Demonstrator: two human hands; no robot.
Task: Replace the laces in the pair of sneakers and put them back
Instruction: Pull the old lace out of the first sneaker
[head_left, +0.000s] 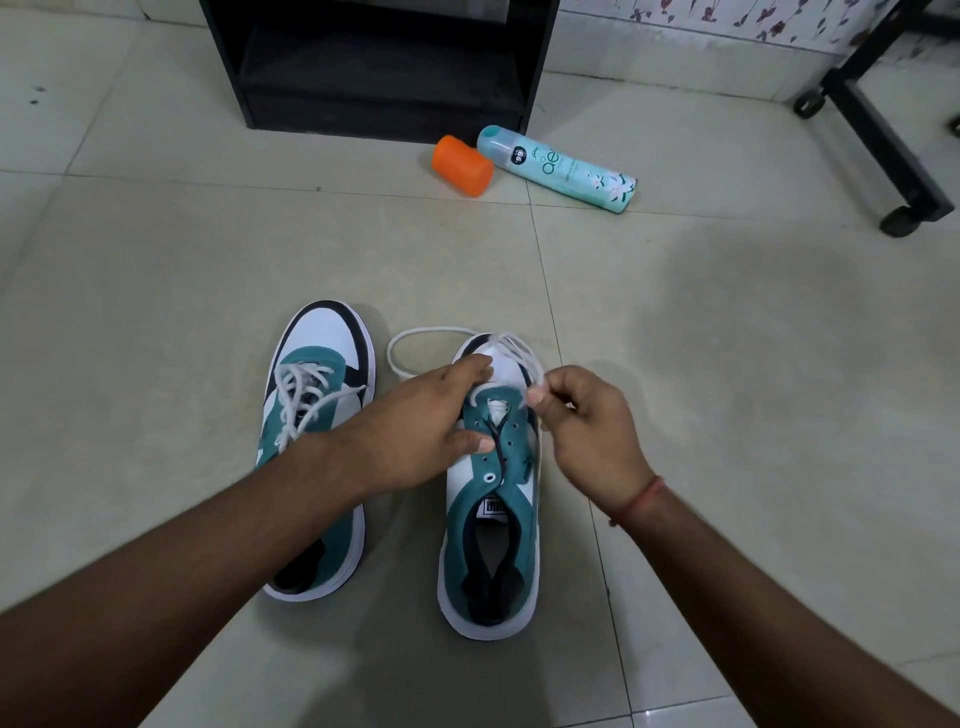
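**Teal-and-white sneakers on a tiled floor, one being laced**

Teal suede and white leather make up the pair of sneakers that we see from above, standing side by side on a pale tiled floor (156, 291), toes pointing away from us. The left sneaker (317, 447) carries a white lace (298, 395) threaded loosely through its eyelets. The right sneaker (491, 499) has most of its eyelets bare; a second white lace (415, 338) passes only through the holes nearest the toe and loops out across the floor between the two shoes.

We see the left hand (421, 421) resting over the right sneaker's forefoot, its fingers nearly straight and spread, the thumb pressing on the teal eyelet flap. The right hand (587, 431) hovers just beside the same sneaker's toe end, its fingers (540, 397) curled and pinching a strand of the white lace. A reddish thread band (641, 499) circles the right wrist.

Farther back, an orange cap (462, 165) and a light blue spray can (558, 169) lie on their sides, touching, just in front of a black shelf unit (379, 67). At the far right stands a black frame on castor wheels (883, 135).
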